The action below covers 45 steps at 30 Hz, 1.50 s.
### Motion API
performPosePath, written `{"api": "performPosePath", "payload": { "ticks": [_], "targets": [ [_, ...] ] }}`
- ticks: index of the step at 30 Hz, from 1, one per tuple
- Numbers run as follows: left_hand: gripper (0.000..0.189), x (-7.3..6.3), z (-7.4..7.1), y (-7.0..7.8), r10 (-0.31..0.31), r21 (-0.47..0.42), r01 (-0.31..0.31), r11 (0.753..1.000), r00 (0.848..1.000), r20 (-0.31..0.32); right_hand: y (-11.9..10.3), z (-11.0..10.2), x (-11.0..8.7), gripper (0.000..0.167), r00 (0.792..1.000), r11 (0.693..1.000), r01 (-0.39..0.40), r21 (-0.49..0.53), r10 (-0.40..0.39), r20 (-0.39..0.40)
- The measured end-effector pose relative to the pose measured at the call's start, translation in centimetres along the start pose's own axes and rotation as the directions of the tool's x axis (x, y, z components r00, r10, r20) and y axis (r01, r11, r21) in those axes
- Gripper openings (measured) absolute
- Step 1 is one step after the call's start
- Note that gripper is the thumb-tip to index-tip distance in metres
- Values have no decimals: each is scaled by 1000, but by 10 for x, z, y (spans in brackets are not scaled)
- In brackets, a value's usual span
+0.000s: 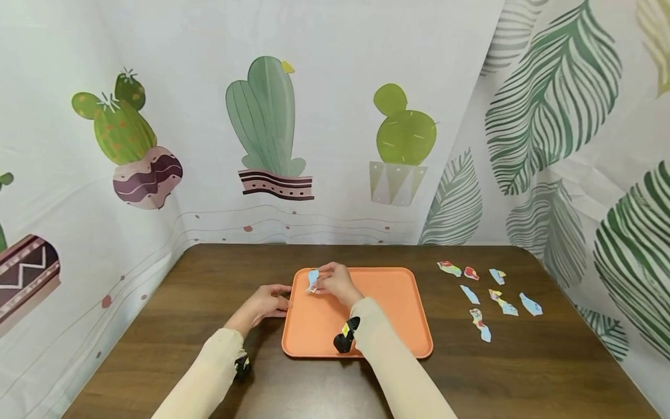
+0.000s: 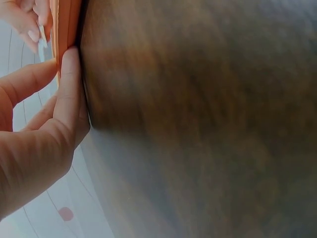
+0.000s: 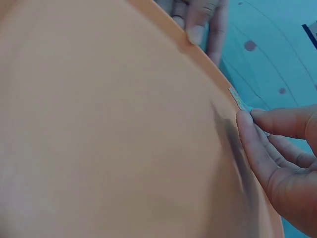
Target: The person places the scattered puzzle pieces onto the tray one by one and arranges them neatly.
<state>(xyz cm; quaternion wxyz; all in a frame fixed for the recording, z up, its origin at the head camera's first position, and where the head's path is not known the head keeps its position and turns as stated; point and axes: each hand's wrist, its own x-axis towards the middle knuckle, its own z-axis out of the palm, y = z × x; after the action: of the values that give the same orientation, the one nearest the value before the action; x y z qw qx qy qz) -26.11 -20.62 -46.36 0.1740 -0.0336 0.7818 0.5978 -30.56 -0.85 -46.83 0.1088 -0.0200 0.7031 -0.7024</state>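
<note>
An orange tray (image 1: 377, 314) lies on the brown table. At its left edge my left hand (image 1: 267, 302) holds the rim, the thumb on top and the fingers along the outer side; the left wrist view shows this left hand (image 2: 44, 119) close up. Over the tray's far left corner, my right hand (image 1: 337, 283) pinches a torn piece of printed paper (image 1: 313, 280), light blue with some coloured print. In the right wrist view the paper piece (image 3: 238, 99) is seen nearly edge-on between thumb and index finger of the right hand (image 3: 287, 153).
Right of the tray, several more torn paper pieces lie scattered on the table (image 1: 199, 372), among them a red one (image 1: 471, 273), a long one (image 1: 480, 325) and a pale blue one (image 1: 531, 304). A curtain (image 1: 335, 128) printed with cacti and leaves hangs behind.
</note>
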Motion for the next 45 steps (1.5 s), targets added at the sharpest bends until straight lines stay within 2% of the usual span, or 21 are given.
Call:
{"api": "performPosePath", "payload": {
  "ticks": [9,16,20,32,36,39,45],
  "targets": [
    [48,-3,1,-6,-18,-4,18,1000,1000,-8,11,15,-1,36,999,999,-36,-24,35,-16],
    [48,-3,0,-6,-5,13,6,1000,1000,-17,12,21,-1,36,999,990,-21,-138,15,-44],
    [49,-4,-1,-4,-9,18,10,1000,1000,-15,11,23,0,36,998,986,-4,-165,-6,-56],
    [49,-2,0,1,2,20,-2,1000,1000,5,2,24,-2,39,996,976,-21,-217,2,-86],
    [49,1,1,2,8,10,-8,1000,1000,-2,-2,17,-3,42,999,975,-9,-220,-3,-53],
    [49,1,1,2,12,7,-12,1000,1000,1,-5,9,-5,43,1000,975,9,-223,-9,1],
    [49,1,1,2,11,8,-11,1000,1000,-4,-8,-8,-7,37,995,973,48,-226,-26,101]
  ]
}}
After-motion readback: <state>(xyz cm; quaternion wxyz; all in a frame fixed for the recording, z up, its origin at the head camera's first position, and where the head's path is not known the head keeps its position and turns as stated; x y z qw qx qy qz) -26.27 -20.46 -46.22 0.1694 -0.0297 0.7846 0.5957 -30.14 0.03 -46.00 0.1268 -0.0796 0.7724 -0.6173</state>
